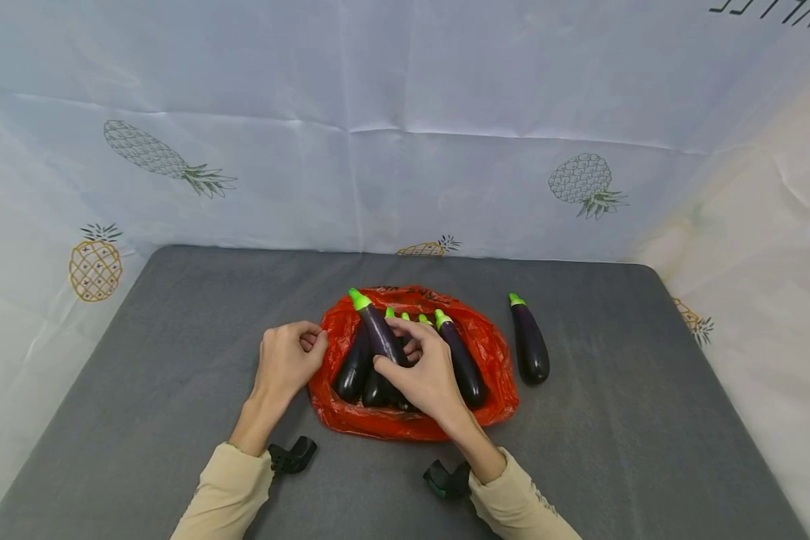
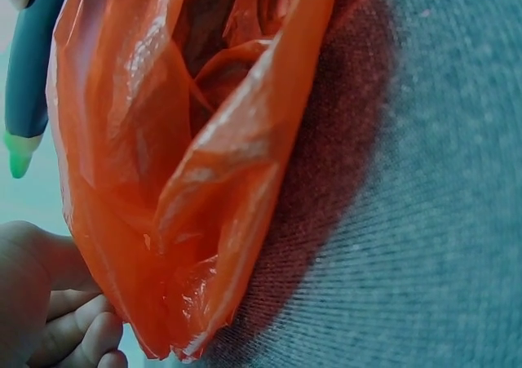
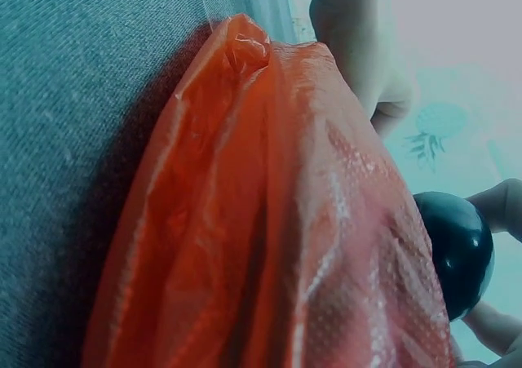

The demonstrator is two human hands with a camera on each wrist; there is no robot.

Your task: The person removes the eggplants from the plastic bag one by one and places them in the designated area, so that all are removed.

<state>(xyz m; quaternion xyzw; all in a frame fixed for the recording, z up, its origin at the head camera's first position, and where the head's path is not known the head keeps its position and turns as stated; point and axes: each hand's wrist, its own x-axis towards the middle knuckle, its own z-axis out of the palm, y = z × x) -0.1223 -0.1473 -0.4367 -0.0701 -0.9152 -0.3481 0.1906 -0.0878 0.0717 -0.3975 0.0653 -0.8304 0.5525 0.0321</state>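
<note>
A red plastic bag [image 1: 497, 352] lies wide open in the middle of the table, with several dark purple eggplants inside, one of them [image 1: 464, 367] on the right. My left hand [image 1: 286, 358] pinches the bag's left edge between thumb and curled fingers; the left wrist view shows these fingers [image 2: 86, 335] at the red plastic [image 2: 130, 180]. Over the bag, my right hand [image 1: 427, 376] holds an eggplant [image 1: 378, 330] by its lower part, its green stem end pointing up and left. In the right wrist view, fingers flank its round dark end [image 3: 461, 254].
Another eggplant [image 1: 530, 341] lies on the grey table [image 1: 614, 420] to the right of the bag. A white cloth with pineapple prints [image 1: 378, 187] hangs behind the table. Each wrist wears a black device, the left one [image 1: 293, 454] low over the table.
</note>
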